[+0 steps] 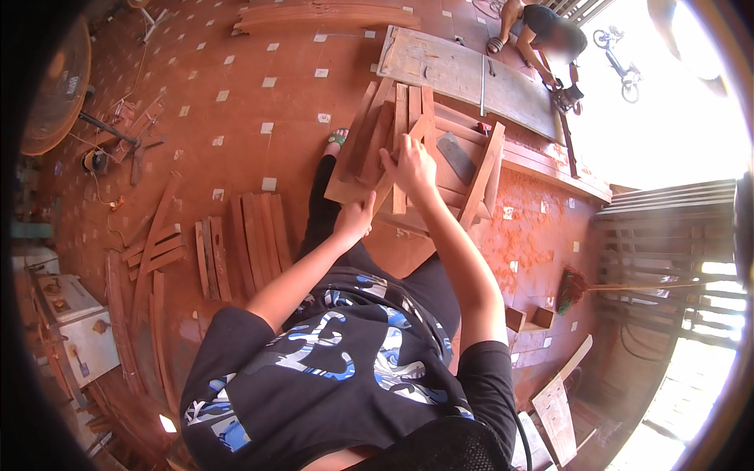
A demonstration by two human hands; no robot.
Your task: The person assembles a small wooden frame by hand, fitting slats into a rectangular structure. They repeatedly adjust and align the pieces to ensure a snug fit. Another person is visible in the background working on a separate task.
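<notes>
My left hand (357,218) is closed round the near end of a reddish wooden strip (383,190), thumb pointing up along it. Higher on the same strip, my right hand (413,165) grips it, its fingers partly hidden from above. The strip slants away from me over a low wooden stand. Several loose wooden pieces (378,140) lie side by side on the stand, beyond my hands. Right of my right hand rests a flat grey metal piece (455,157), beside a slanting wooden bar (481,177).
At the far right a person (550,39) bends over a long board (471,74) with a power tool (565,98). Stacked strips (259,239) lie on the tiled floor to my left. A fan (59,86) stands far left; a broom (575,289) lies right, near shavings.
</notes>
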